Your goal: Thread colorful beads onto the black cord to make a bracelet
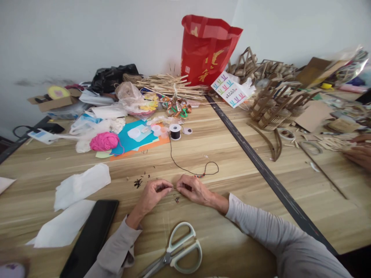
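My left hand [155, 194] and my right hand [193, 189] meet almost fingertip to fingertip above the table, both in a pinch. A thin black cord [180, 166] runs from a white-flanged spool [175, 132] to a short row of small coloured beads [199, 176], loops, and reaches my right fingers, which close on it. What my left fingers pinch is too small to make out. Just below the hands lie a few loose beads [176, 199]. Small black pieces [138, 182] are scattered left of my left hand. White-handled scissors [185, 249] lie nearer to me.
Left are white paper sheets [82, 183] and a black phone-like slab [89, 239]. Pink yarn [104, 141], blue paper [131, 141] and a red bag [207, 50] stand farther back. Woven baskets [274, 112] and another person's hand [359, 152] are at right.
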Available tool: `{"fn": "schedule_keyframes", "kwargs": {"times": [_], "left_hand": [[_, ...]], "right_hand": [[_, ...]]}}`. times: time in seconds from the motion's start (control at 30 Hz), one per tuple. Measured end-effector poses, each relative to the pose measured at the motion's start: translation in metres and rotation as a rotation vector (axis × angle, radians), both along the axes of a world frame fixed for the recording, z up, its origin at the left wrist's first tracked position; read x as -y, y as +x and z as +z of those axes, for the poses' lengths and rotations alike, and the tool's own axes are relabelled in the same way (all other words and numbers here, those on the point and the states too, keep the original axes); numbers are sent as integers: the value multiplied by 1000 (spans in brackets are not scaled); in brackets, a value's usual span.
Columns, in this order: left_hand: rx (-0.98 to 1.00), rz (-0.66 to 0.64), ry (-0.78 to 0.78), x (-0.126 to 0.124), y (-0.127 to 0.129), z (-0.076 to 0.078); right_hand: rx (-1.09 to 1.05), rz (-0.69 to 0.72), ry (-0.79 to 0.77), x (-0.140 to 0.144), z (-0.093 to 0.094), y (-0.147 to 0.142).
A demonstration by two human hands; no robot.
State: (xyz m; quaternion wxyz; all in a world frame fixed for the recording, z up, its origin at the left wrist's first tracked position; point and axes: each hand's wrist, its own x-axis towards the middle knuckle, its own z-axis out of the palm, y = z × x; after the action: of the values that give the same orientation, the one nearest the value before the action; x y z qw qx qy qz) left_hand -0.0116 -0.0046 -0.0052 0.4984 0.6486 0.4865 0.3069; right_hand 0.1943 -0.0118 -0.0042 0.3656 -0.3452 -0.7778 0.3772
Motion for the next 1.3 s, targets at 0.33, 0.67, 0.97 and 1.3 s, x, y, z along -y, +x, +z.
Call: {"fn": "schedule_keyframes", "kwargs": {"times": [0.33, 0.67, 0.97, 1.3], "left_hand": [[17, 0, -25, 1, 1, 1], [16, 7, -29, 1, 3, 3], [-11, -2, -13, 1, 5, 8], [9, 14, -17, 2, 6, 9]], "right_hand": [[11, 10, 35, 0, -1, 0], [22, 1, 48, 0, -3, 0], [45, 6, 54, 0, -2, 0], [41, 6, 61, 0, -3, -1]]}}
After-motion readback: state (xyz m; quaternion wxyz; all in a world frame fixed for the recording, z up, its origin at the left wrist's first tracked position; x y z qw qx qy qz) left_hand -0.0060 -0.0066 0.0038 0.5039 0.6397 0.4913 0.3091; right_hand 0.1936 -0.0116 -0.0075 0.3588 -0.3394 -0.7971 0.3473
